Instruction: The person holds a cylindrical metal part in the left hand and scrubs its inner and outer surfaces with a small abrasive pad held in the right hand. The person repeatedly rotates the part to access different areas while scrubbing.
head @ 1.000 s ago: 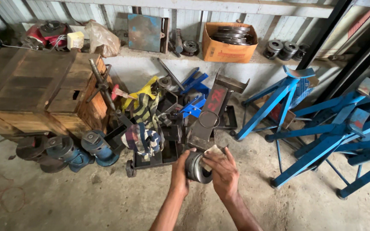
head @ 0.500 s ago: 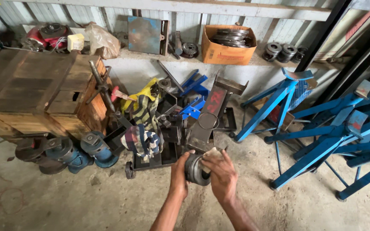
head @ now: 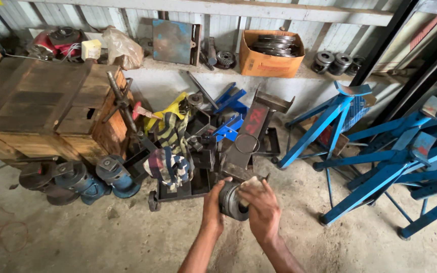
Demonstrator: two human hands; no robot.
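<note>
While held clear of the concrete floor, gripped from the left by the left hand, fingers wrapped round the side wall: a dark grooved metal cylinder, kept at mid-frame in front of the cluttered tool tray. Pressed against its right face by the right hand, fingers closed on it: a pale rag, apparently for wiping. Farther right, well apart: blue steel stands.
</note>
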